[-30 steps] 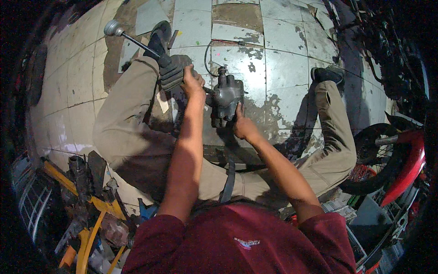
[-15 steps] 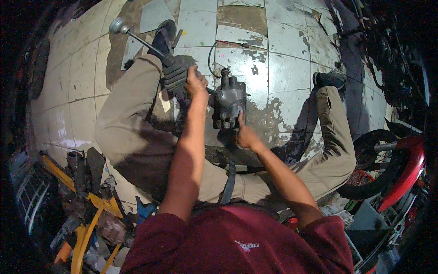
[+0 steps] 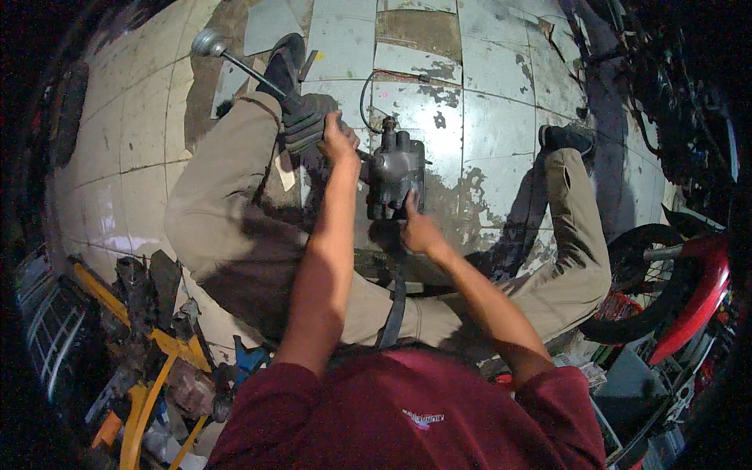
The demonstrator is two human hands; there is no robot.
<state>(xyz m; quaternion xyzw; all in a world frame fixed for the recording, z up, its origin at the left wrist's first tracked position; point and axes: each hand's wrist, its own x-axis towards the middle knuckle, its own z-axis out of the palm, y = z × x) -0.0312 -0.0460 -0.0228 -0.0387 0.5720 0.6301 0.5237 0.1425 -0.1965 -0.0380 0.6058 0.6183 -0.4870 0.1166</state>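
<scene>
- The grey metal engine part (image 3: 396, 174) sits on the tiled floor (image 3: 501, 86) between the seated person's spread legs, standing roughly upright, a thin black cable (image 3: 368, 94) looping off its top

- Compared with a second ago, the left hand (image 3: 338, 142) is in much the same spot, at the left side of the part, right by the dark glove (image 3: 301, 121) lying against the left trouser leg. Its fingers are curled together around something small at the part's edge, maybe a tool, but I can't make out what

- The right hand (image 3: 419, 231) is what shifted: it was up against the part's right side, now it's lower, at the bottom edge, one finger pointing up and pressing on the casing, the rest loosely apart, not wrapped around anything

- My read: that looks like bracing the part from below while the left hand works on it, so the job's still mid-way and nothing has come off

- A long lever with a round knob (image 3: 210, 43) still lies out past the left foot, untouched

- Yellow-framed gear (image 3: 168, 345) is heaped at the person's left, a red motorbike wheel guard (image 3: 693, 290) at the right
</scene>
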